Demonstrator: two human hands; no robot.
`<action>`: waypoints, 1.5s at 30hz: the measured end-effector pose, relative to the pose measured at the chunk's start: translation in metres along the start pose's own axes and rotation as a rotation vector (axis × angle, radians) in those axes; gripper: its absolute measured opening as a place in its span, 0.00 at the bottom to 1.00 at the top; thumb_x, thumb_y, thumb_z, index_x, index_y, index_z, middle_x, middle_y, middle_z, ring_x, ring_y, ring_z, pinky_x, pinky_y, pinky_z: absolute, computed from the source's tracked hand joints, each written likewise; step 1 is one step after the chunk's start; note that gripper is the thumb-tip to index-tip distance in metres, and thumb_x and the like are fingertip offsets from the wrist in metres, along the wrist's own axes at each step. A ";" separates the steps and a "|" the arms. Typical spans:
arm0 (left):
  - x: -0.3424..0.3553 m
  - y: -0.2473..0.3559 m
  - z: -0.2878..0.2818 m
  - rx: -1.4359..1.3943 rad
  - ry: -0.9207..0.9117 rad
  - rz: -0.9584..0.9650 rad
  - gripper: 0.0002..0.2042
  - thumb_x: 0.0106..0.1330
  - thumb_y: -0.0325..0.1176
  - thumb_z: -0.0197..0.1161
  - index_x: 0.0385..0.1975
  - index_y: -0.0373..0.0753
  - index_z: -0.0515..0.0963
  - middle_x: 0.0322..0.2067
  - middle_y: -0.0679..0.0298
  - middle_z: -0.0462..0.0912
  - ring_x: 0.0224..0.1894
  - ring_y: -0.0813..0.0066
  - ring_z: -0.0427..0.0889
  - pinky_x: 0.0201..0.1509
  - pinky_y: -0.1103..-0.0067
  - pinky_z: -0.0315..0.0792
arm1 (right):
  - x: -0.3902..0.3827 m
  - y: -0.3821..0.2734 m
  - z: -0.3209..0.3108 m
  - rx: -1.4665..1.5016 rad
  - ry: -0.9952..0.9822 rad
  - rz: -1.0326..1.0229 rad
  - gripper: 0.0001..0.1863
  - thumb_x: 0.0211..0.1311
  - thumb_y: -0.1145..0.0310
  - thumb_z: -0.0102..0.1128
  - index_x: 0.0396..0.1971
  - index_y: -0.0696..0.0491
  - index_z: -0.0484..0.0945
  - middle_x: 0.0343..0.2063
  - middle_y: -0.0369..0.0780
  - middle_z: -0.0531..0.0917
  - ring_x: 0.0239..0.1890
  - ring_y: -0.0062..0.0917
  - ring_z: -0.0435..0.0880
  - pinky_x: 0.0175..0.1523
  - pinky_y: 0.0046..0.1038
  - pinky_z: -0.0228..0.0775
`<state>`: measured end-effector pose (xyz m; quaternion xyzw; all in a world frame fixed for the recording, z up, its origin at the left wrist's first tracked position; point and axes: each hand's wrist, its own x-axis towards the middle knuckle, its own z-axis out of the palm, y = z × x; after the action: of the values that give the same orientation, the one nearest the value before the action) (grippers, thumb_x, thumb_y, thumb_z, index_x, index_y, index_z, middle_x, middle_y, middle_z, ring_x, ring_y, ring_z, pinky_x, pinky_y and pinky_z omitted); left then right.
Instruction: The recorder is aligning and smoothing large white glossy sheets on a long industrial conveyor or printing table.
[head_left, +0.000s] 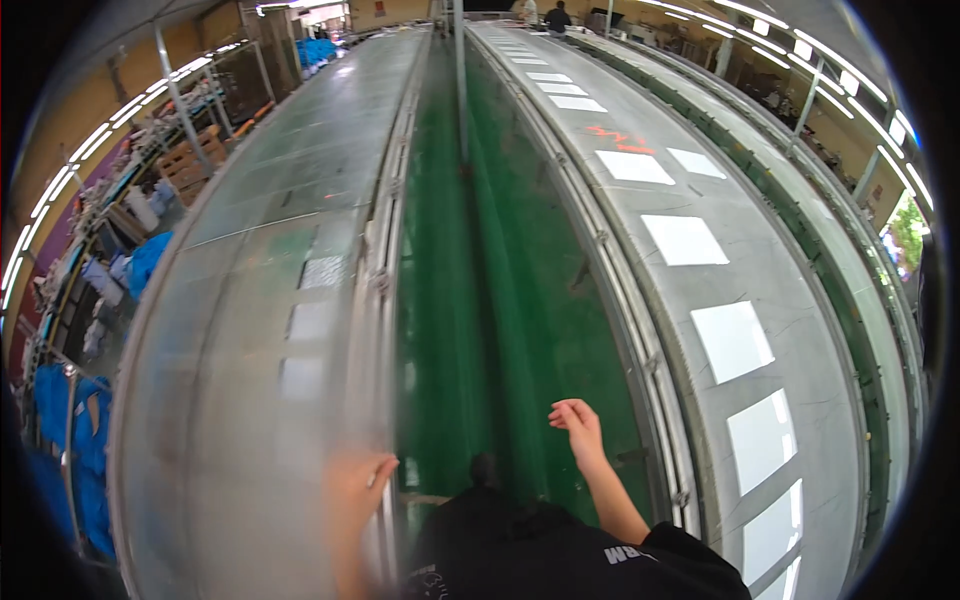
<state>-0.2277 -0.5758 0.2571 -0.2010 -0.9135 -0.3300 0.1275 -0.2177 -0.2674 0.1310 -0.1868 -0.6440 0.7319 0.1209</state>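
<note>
Sheets [760,442] gleam flat and white, right hand [577,425] half-open, empty, left hand [355,485] too blurred to tell.

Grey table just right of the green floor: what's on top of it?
Flat white rectangular pieces lie spaced along the table, with red-orange marks farther up. The surface beneath the pieces is covered and cannot be seen.

Between your left hand [352,495] and right hand [578,422], the green aisle [530,330] lies free — metal rails [620,275] flank it, a pole [459,90] blocks its middle far ahead.
</note>
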 end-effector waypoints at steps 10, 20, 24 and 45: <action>0.339 -0.041 0.117 -0.222 -0.092 0.532 0.05 0.45 0.30 0.62 0.22 0.40 0.76 0.22 0.67 0.77 0.28 0.71 0.75 0.40 0.75 0.67 | 0.169 -0.017 -0.051 -0.724 0.056 0.207 0.12 0.51 0.65 0.53 0.32 0.57 0.72 0.26 0.42 0.78 0.30 0.23 0.77 0.37 0.22 0.68; 0.601 -0.124 0.182 -0.183 -0.238 0.385 0.06 0.47 0.32 0.61 0.25 0.41 0.76 0.25 0.66 0.77 0.29 0.70 0.75 0.39 0.75 0.66 | 0.522 -0.067 0.032 -1.373 -0.244 -0.022 0.17 0.48 0.57 0.51 0.34 0.54 0.71 0.30 0.45 0.75 0.36 0.38 0.73 0.40 0.35 0.64; 0.667 -0.184 0.185 -0.123 -0.085 0.105 0.09 0.44 0.29 0.61 0.27 0.40 0.76 0.27 0.65 0.77 0.31 0.67 0.74 0.40 0.75 0.66 | 0.680 -0.099 0.149 -1.311 -0.446 -0.502 0.16 0.48 0.59 0.52 0.36 0.53 0.70 0.29 0.43 0.75 0.34 0.36 0.74 0.38 0.33 0.66; 1.179 -0.476 0.284 -0.058 0.053 -0.024 0.13 0.49 0.15 0.48 0.33 0.37 0.72 0.30 0.59 0.66 0.29 0.66 0.70 0.33 0.79 0.65 | 1.185 -0.170 0.255 -1.233 -0.229 -0.005 0.22 0.49 0.58 0.52 0.44 0.52 0.67 0.37 0.46 0.74 0.42 0.37 0.71 0.45 0.32 0.63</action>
<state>-1.5166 -0.3896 0.2127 -0.1846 -0.9022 -0.3630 0.1418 -1.4055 0.0221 0.1854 -0.1412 -0.9572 0.2407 -0.0771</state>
